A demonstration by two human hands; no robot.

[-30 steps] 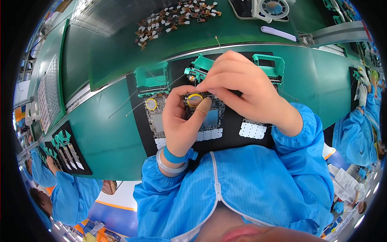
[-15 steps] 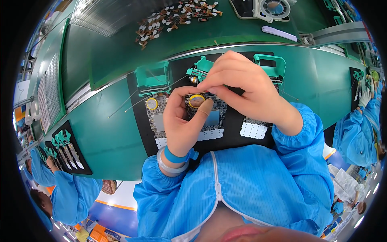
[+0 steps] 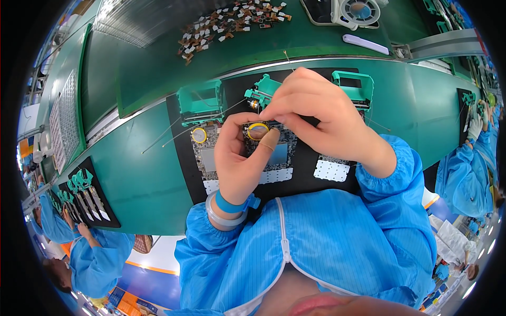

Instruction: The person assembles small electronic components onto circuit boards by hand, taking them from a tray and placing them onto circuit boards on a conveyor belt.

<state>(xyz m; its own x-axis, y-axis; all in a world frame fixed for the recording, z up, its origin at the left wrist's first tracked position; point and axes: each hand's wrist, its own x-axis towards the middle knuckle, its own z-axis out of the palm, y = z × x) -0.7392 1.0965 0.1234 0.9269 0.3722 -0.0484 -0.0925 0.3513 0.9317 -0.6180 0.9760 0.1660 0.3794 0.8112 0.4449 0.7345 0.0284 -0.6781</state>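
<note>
My left hand (image 3: 240, 158) curls round the upper part of the middle circuit board (image 3: 278, 175), its thumb beside a yellow-rimmed coin cell (image 3: 258, 131). Close against its index finger, my right hand (image 3: 321, 105) pinches at the board's top end; whatever lies between those fingertips is hidden. A green plastic frame (image 3: 266, 86) with a small metal part sits just beyond, partly covered by my right hand. From behind that hand a thin wire (image 3: 287, 57) sticks up. Another board (image 3: 207, 158), also with a coin cell, lies at left under a second green frame (image 3: 199, 100).
All this rests on a black mat (image 3: 182, 142). A third green frame (image 3: 354, 87) and its board (image 3: 331, 169) lie at right. Farther off are a heap of small parts (image 3: 226, 26), a white fan (image 3: 360, 10) and a pale stick (image 3: 366, 44). Co-workers sit at both sides.
My right fingertips have shifted very slightly, and the upright wire tip has moved a little to the right. At far left, a co-worker's arm and head have moved.
</note>
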